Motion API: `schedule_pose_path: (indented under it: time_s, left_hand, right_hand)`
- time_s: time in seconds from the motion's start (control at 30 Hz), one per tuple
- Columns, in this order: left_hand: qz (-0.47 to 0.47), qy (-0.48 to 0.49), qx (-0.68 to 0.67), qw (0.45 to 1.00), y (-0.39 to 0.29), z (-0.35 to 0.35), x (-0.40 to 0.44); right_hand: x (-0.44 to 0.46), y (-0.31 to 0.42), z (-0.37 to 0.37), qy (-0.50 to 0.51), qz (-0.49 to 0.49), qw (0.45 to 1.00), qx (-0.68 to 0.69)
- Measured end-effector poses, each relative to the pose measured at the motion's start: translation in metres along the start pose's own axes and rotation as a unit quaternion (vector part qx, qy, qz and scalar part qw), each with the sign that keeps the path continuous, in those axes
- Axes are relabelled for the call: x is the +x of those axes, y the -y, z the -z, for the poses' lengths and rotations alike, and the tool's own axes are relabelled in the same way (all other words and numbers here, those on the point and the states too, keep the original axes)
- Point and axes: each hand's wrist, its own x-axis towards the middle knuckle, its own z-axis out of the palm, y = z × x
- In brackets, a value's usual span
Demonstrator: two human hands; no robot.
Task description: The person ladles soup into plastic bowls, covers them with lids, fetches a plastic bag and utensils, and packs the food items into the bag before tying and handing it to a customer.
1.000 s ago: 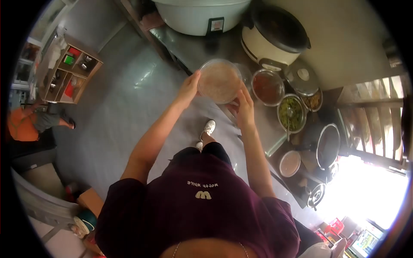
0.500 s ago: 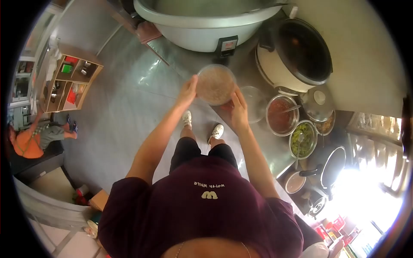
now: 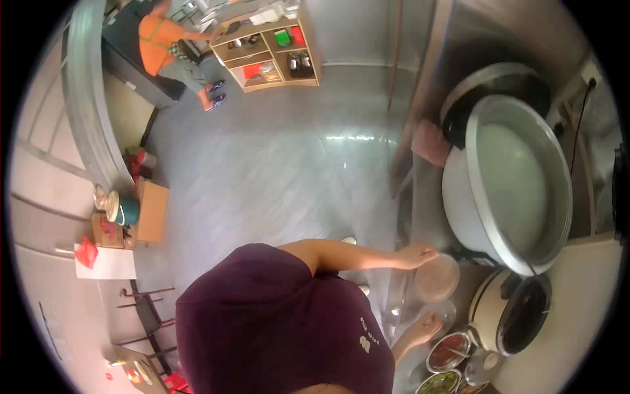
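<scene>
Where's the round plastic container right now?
Right of centre in the head view, the round plastic container is at the left hand, between the large white cooker and the right hand.

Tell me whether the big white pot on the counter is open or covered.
Open: no lid sits over the big white pot, and its pale inside shows within the rim.

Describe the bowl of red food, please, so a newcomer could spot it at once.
Start from the dark-topped cream rice cooker on the metal counter. Beside it, toward the person, sits a round bowl with a spoon. Its red contents set it apart from the neighbouring bowl of green vegetables.
</scene>
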Motion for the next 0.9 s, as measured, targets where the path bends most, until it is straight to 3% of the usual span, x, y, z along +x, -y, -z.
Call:
schedule_pose_path:
  time_s: [0.03, 0.07, 0.13, 0.23, 0.33, 0.37, 0.47, 0.57, 0.63, 0.73, 0.9]
  left_hand:
    - [0.033, 0.024, -0.009, 0.999, -0.011, 0.008, -0.004]
    - [-0.018, -0.010, -0.020, 1.000, -0.010, 0.008, -0.008]
    - [-0.052, -0.036, -0.028, 0.998, -0.013, 0.005, -0.014]
    - [-0.030, -0.020, 0.022, 0.999, -0.019, 0.009, -0.018]
    - [-0.015, -0.020, -0.004, 1.000, -0.013, 0.007, -0.023]
    - [-0.014, -0.011, 0.016, 1.000, -0.014, 0.007, -0.025]
    - [-0.013, -0.002, 0.062, 0.998, -0.017, 0.005, -0.024]
    - [0.003, -0.014, 0.081, 0.997, -0.010, -0.004, -0.024]
    - [0.016, 0.004, 0.097, 0.995, -0.018, -0.005, -0.025]
    - [-0.113, -0.131, 0.224, 0.959, -0.011, -0.019, -0.024]
    - [-0.334, 0.050, 0.272, 0.901, -0.090, -0.025, -0.051]
  right_hand:
    - [-0.011, -0.024, -0.005, -0.022, 0.088, 0.990, -0.106]
    - [-0.021, -0.023, 0.000, -0.010, 0.117, 0.984, -0.132]
    - [-0.037, -0.018, 0.010, 0.033, 0.092, 0.976, -0.196]
    - [-0.037, -0.032, 0.007, 0.093, 0.114, 0.971, -0.189]
    - [-0.035, -0.041, -0.004, 0.103, 0.112, 0.952, -0.265]
    - [-0.035, -0.054, -0.012, 0.070, 0.153, 0.947, -0.274]
    - [-0.033, -0.057, -0.012, -0.015, 0.248, 0.939, -0.240]
    - [-0.033, -0.035, 0.010, 0.046, 0.213, 0.966, -0.139]
    - [-0.025, -0.044, 0.012, 0.004, 0.231, 0.971, -0.069]
    - [-0.017, -0.037, 0.034, -0.036, 0.205, 0.976, 0.058]
    - [-0.010, -0.025, 0.075, -0.015, 0.026, 0.963, 0.267]
